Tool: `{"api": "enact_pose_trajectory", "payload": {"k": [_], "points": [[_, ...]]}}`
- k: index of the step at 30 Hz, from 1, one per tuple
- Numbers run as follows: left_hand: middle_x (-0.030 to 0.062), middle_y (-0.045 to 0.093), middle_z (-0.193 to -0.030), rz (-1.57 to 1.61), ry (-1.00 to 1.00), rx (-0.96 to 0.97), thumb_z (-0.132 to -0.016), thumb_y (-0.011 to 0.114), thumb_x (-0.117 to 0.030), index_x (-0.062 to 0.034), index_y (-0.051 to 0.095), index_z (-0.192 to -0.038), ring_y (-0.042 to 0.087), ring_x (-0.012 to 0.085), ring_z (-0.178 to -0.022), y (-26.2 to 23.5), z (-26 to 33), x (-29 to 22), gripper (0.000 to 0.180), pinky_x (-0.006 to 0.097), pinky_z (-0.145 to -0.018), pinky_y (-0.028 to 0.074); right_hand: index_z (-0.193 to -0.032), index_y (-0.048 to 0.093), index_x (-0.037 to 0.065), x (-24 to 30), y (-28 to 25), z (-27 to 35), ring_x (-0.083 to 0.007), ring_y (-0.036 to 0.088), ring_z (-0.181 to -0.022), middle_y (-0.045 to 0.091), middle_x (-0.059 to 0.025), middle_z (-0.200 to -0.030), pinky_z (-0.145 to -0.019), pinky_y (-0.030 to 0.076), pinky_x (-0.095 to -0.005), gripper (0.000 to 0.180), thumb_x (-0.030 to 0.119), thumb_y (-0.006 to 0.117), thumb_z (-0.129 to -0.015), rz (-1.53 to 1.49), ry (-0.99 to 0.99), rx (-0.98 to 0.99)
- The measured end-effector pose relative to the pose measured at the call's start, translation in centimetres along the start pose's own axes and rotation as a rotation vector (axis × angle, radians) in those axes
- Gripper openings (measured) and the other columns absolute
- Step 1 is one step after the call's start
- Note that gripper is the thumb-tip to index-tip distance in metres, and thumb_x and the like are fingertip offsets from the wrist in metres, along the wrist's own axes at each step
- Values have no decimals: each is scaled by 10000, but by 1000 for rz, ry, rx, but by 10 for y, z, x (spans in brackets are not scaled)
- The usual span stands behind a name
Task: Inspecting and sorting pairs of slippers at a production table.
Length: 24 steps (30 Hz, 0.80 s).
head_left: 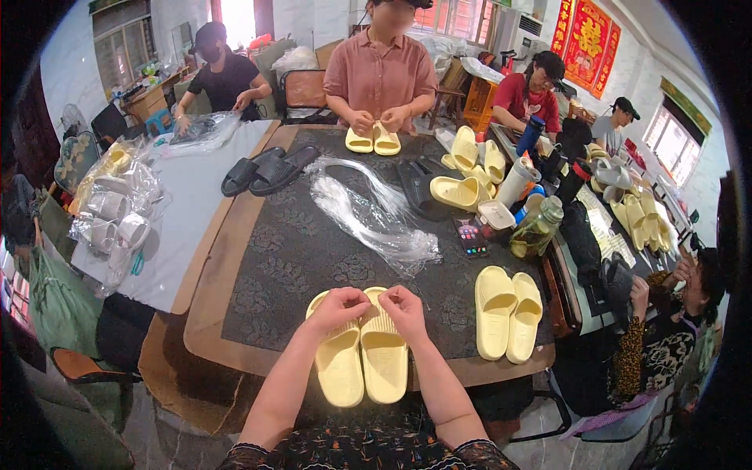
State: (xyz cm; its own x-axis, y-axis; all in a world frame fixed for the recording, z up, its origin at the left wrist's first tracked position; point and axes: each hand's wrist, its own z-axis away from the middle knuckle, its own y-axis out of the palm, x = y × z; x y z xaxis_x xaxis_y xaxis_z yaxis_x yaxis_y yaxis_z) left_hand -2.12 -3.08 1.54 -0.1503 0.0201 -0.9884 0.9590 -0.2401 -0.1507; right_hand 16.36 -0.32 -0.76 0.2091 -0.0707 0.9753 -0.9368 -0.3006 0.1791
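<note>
— Where were the hands?

— Both sat at the top end of a pair of pale yellow slippers (362, 356) that lay side by side at six o'clock on the dark patterned surface (274, 258), soles up and overhanging its near edge. The left hand (338, 306) was curled over the left slipper's end, fingers pinched together; the right hand (403, 307) was curled over the right one's end the same way. Whether they pinched something small between them I could not tell.

— What lay around?

— A second yellow pair (507, 312) rested at three o'clock from the hands, untouched. A heap of clear plastic bags (376, 215) spread at twelve o'clock, mid-surface. Further out at twelve, a person in a pink shirt (381, 74) held another yellow pair (373, 141). Black slippers (266, 169) lay at eleven o'clock. A phone (471, 236) and a glass jar (537, 229) stood at about one o'clock.
</note>
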Motion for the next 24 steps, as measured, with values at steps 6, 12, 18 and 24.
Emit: {"api": "enact_pose_trajectory", "payload": {"k": [6,12,18,24], "points": [[-12,605,-777,64,32,-29,-851,628,-117,3,633,-881,558,54,-727,0,0,4,124,220,-646,462,-857,610,30,-1,3,0,-34,514,-714,587,32,-776,-642,408,-194,74,101,634,-856,209,-21,12],[-6,612,-768,58,49,-16,-850,630,-127,-2,635,-887,558,55,-717,-2,-1,9,131,217,-642,459,-820,608,15,4,8,2,-22,486,-671,574,37,-735,-595,388,-186,92,93,654,-833,142,-27,57],[-1,618,-764,47,42,-16,-848,630,-137,-2,636,-884,565,57,-719,0,0,2,140,217,-645,460,-846,614,14,-3,2,-1,-30,509,-692,588,32,-756,-617,406,-188,98,102,656,-836,8,14,-36],[2,621,-778,41,41,-24,-841,620,-122,2,634,-876,566,63,-722,1,0,0,129,221,-652,463,-845,609,22,-3,-2,-1,-22,504,-701,579,41,-764,-617,401,-183,86,98,649,-841,42,-7,-21]]}}
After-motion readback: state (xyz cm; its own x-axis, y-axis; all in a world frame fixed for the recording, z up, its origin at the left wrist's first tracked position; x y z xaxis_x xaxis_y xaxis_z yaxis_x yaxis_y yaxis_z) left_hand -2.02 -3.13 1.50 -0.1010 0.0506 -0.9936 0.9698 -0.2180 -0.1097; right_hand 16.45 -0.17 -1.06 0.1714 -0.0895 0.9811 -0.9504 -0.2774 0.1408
